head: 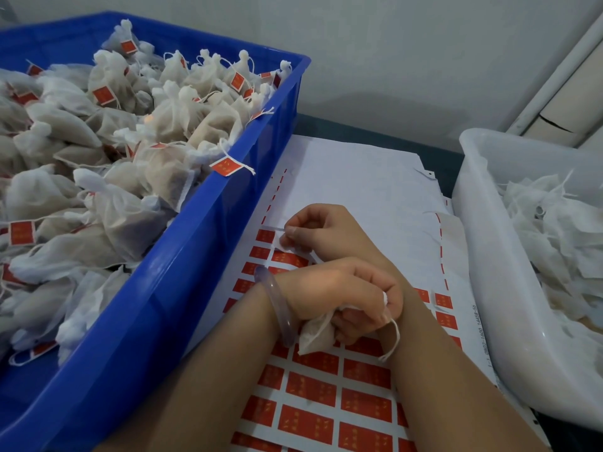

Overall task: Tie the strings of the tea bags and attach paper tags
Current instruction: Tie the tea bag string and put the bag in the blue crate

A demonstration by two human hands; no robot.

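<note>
Peeling is the step in hand, by my judgement: one red tag (288, 258) must come off the sticker sheet (359, 190) before it can fold over the string (393, 340).

Method notes: lift by a corner, peel low and slow so the backing does not tear, keep the glue side off the fingertips. Bring the string end across the tag's middle before pressing it closed.

Arms cross over the sheet. Right hand (321, 228) reaches far over to the left side, thumb and forefinger pinched together at the upper edge of the tag rows, touching the sheet; whether a tag is already lifted is too small to tell. Remaining fingers curl loosely.

Left hand (346, 295), purple bangle (277, 308) on the wrist, is clenched around one tea bag (315, 336), neck gathered in the fist, string loop hanging free below the knuckles, near the sheet.

Blue crate (202, 256) at left holds tagged bags; white tub (483, 256) at right holds untagged ones. Both stand on the tabletop (375, 132).
</note>
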